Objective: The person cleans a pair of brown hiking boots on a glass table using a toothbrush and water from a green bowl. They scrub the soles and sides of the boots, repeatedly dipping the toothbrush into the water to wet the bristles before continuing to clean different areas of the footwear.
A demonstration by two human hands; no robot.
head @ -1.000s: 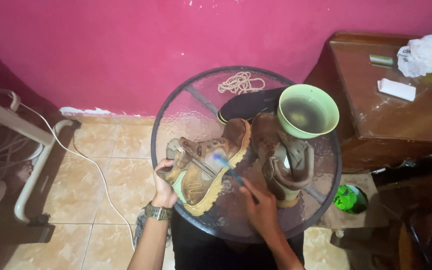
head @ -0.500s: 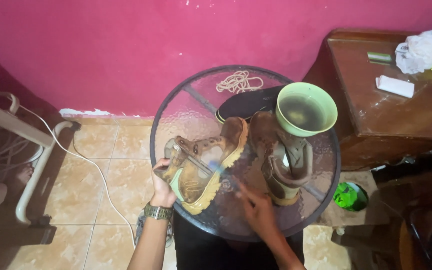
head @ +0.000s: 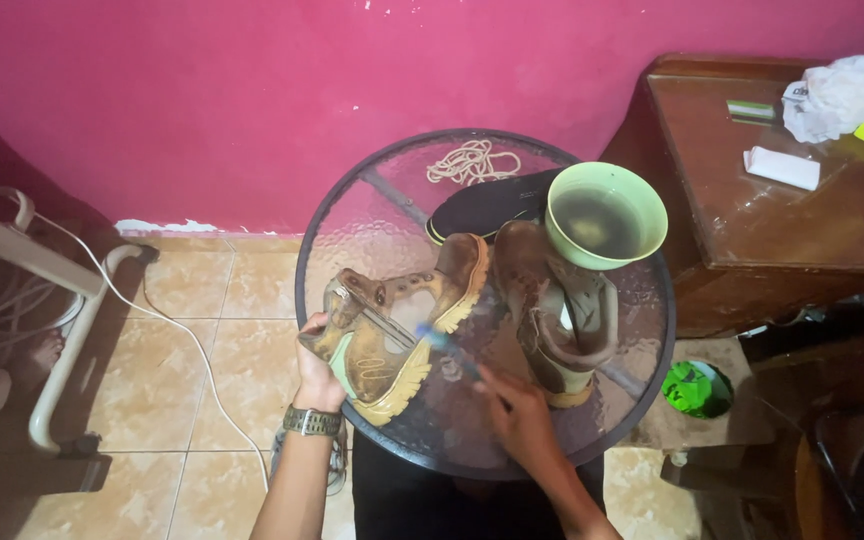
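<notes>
Head view, left to right: at the far left edge stands a white tube frame [head: 62, 300] with a white cable [head: 187, 335] trailing over the tan floor tiles, and near the frame's centre sits a round glass table [head: 352, 225] against the pink wall. The left hand [head: 320, 368], a wristwatch [head: 312, 421] on its wrist, is closed around the heel end of a brown boot [head: 392, 330] with a pale yellow sole, holding it tilted on its side at the table's lower left so the opening faces the person. Just right of it, the right hand [head: 520, 415] is curled narrowly around the handle of a small brush [head: 447, 345], whose blue head touches the boot near its sole. Judging from this, the step in hand is scrubbing the held boot; the next stroke would call for the left hand to keep the boot steady while the brush works along the sole edge. Further right stands a second brown boot [head: 552, 310] upright, with a green bowl [head: 606, 215] of murky water just behind it, a dark insole [head: 487, 205] and a coil of laces [head: 472, 160] toward the wall. At the right edge is a wooden cabinet [head: 792, 230], and low on the floor a green container [head: 697, 388].
</notes>
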